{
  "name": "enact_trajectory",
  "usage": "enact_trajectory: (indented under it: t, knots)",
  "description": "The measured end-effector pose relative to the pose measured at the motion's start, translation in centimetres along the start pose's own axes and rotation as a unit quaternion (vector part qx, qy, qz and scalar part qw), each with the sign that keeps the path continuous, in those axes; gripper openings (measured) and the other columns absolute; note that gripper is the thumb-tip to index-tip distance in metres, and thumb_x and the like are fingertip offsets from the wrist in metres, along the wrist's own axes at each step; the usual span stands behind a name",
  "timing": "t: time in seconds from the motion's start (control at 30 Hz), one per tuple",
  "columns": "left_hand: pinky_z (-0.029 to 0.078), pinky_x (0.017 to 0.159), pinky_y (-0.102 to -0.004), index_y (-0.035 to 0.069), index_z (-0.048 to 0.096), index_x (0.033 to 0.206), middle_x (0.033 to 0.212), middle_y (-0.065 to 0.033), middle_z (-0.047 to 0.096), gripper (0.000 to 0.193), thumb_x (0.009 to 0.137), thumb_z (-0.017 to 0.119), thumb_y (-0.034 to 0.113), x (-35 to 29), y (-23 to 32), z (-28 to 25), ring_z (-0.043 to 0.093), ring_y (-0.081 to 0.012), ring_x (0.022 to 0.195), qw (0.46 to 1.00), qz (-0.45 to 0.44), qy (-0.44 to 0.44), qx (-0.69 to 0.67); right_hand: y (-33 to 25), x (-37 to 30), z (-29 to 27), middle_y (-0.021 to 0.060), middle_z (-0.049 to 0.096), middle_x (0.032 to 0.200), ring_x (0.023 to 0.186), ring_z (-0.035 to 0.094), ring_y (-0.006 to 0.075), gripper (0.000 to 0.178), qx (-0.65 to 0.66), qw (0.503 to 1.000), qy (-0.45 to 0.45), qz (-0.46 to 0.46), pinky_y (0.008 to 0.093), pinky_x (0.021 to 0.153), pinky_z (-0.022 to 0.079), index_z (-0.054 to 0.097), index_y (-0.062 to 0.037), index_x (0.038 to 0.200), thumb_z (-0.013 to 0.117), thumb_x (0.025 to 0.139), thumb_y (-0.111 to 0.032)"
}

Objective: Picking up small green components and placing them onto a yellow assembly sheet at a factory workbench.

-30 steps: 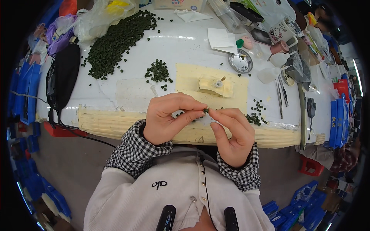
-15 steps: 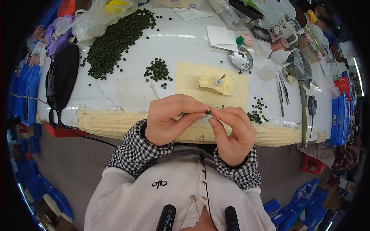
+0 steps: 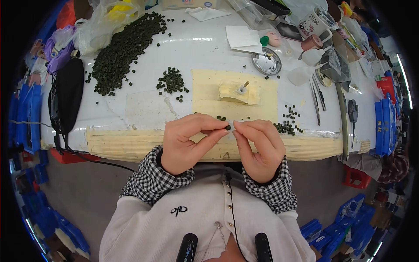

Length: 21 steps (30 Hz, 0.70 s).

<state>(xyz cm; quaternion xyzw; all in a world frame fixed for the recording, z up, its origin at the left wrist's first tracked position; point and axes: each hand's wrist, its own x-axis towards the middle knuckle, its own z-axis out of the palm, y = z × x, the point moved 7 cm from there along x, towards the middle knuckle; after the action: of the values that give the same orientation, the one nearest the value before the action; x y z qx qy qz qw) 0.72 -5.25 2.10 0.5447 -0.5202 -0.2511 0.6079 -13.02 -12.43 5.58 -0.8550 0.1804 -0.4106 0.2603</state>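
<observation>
A small dark green cylindrical piece [image 3: 228,127] is pinched between the thumb and index finger of my left hand [image 3: 185,142], above the table's front edge. My right hand [image 3: 261,148] faces it, a narrow gap away, its thumb and fingertips drawn together; whatever they hold, if anything, is too small to make out. Just beyond my left fingertips lie a couple of dark green pieces [image 3: 221,118]. Past both hands stands a block wrapped in cream tape [image 3: 229,91], with a short brownish peg [image 3: 245,85] sticking up from it.
A large heap of dark green pieces [image 3: 126,52] lies at the far left, a smaller pile [image 3: 172,82] nearer, and scattered ones [image 3: 286,127] to the right. Tweezers [image 3: 315,105], a round metal dish [image 3: 266,62], a mug [image 3: 312,25] and a black pouch [image 3: 70,91] surround the work area.
My hands, which met at the small dark piece, have moved slightly apart. The piece now sits at my left fingertips. The whole view has shifted a little.
</observation>
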Motion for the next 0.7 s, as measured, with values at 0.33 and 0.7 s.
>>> enact_trajectory:
  t: [0.33, 0.7]
  knots:
    - [0.050, 0.064, -0.0243, 0.000, 0.068, 0.106, 0.088, -0.0098, 0.068, 0.025, 0.082, 0.065, -0.008, -0.1, -1.0, -1.9, 0.062, -0.0139, 0.071, 0.976, -0.047, -0.011, 0.212, 6.2, -2.4, -6.1, 0.0075, 0.063, 0.081, 0.076, 0.057, 0.0254, 0.014, -0.196, 0.971, -0.036, 0.128, 0.0350, 0.069, 0.044, 0.068, -0.0015, 0.086, 0.074, 0.073, 0.000]
    - [0.044, 0.064, -0.0210, -0.003, 0.067, 0.095, 0.084, -0.0045, 0.064, 0.010, 0.085, 0.065, -0.004, -0.7, -1.6, -7.4, 0.054, -0.0080, 0.069, 0.957, -0.091, 0.081, 0.262, 5.5, -2.9, -2.7, 0.0064, 0.060, 0.078, 0.075, 0.054, 0.0261, 0.013, -0.173, 0.977, -0.074, 0.096, 0.0354, 0.069, 0.042, 0.066, -0.0033, 0.083, 0.074, 0.073, -0.002]
